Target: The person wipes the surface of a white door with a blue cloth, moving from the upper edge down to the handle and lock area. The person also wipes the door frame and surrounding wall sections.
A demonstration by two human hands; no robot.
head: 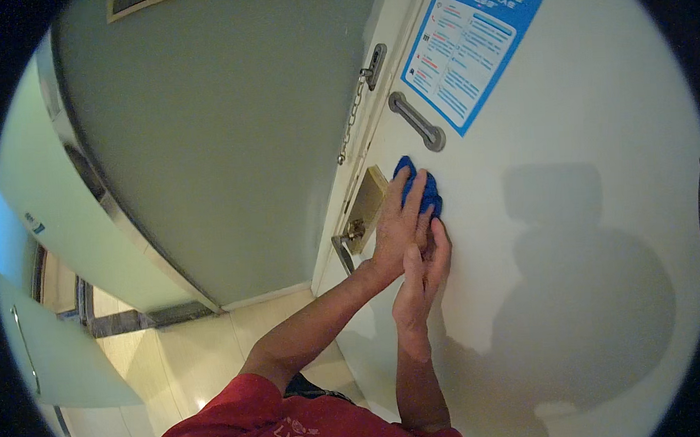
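Note:
My left hand [398,228] lies over a blue cloth [428,191], pressing it against a white door [557,139]. The cloth is bunched, and its middle is hidden under the fingers. Just below, my right hand [423,280] is raised close to the left palm, thumb and fingers apart; whether its fingertips touch the cloth is hard to tell. Left of my left hand is a brass-coloured lock plate [368,203] with a lever handle [344,255]. Above the cloth, a grey pull handle [417,122] is fixed to the door.
A door chain [353,120] hangs from a metal fitting [374,66] on the frame. A blue-and-white printed notice [473,55] is stuck on the door. A grey-green wall panel [223,136] stands left. Pale floor tiles [197,348] and a glass door [63,354] show lower left.

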